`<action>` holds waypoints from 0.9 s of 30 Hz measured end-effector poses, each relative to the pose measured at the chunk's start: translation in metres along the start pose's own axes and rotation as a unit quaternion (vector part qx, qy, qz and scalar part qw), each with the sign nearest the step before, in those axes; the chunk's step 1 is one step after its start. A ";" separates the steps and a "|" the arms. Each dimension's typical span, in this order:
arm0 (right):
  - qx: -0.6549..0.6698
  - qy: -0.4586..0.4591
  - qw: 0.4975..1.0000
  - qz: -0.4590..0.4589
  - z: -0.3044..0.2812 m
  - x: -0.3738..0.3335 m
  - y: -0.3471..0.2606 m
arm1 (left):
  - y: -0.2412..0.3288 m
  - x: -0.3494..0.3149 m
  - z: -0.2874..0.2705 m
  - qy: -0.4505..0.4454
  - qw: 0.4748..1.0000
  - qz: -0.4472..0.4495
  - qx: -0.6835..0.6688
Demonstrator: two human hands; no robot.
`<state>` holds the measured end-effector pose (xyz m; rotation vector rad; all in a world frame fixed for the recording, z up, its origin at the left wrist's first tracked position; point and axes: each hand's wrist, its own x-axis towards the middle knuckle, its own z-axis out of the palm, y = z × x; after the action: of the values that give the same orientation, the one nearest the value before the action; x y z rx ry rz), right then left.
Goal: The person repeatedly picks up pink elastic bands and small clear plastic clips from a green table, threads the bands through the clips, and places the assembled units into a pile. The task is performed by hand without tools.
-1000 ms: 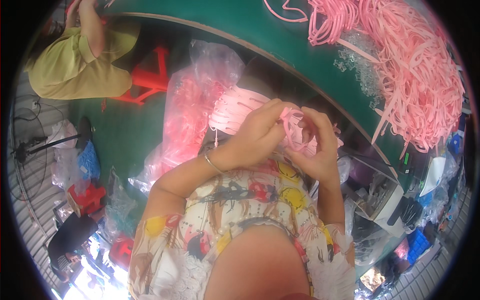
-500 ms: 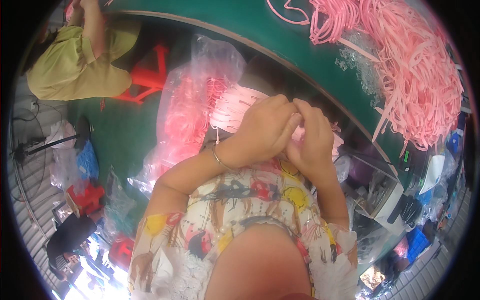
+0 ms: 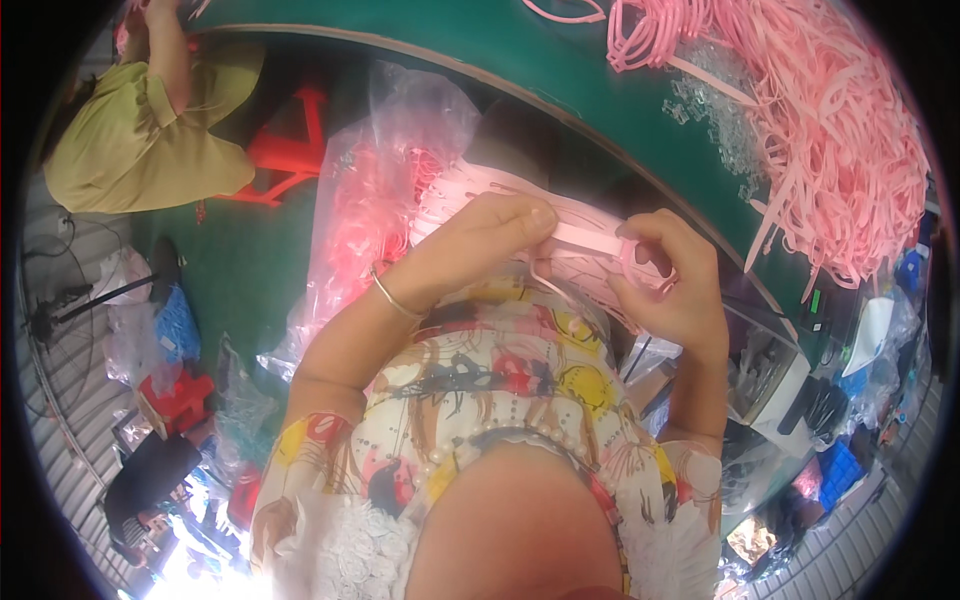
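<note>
A flat pink strap [image 3: 588,238] stretches between my two hands above my lap. My left hand [image 3: 495,232] pinches one end with its thumb on top. At the other end, my right hand [image 3: 672,275] has bent fingers closed on a looped part of the strap. Under and behind both hands, a layer of pink straps [image 3: 590,272] lies across my lap, partly hidden by the hands.
On the green table [image 3: 450,25] lie a large heap of pink straps [image 3: 850,180] and small clear plastic pieces [image 3: 715,105]. A clear bag [image 3: 360,225] with pink straps stands at my left. Beyond it are a red stool [image 3: 290,150] and a person in olive clothing [image 3: 140,150].
My hands were close together with fingers nearly touching. Now they have moved apart, my right hand to the right, and the pink strap between them shows.
</note>
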<state>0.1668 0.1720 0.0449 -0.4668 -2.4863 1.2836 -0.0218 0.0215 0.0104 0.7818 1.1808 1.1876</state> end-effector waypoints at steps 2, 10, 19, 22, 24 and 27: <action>0.002 -0.023 1.000 0.009 -0.004 -0.001 0.001 | 0.005 0.000 -0.001 -0.018 1.000 -0.018 0.008; 0.031 -0.068 0.997 0.019 -0.008 -0.008 0.019 | 0.007 0.005 0.000 -0.013 0.996 -0.011 0.090; 0.155 -0.086 0.979 0.104 -0.008 -0.014 0.025 | 0.025 0.010 0.013 -0.033 0.978 0.049 0.199; 0.142 -0.079 0.980 0.113 -0.015 -0.018 0.020 | 0.027 0.011 0.016 -0.047 0.972 0.080 0.214; 0.151 -0.053 0.981 0.106 -0.017 -0.022 0.018 | 0.030 0.015 0.018 -0.061 0.975 0.069 0.203; 0.191 -0.004 0.976 0.106 -0.018 -0.029 0.017 | 0.028 0.025 0.022 -0.035 0.982 0.092 0.159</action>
<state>0.2027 0.1818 0.0377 -0.6402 -2.1610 1.8002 -0.0093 0.0549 0.0353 1.1864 1.2776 1.1216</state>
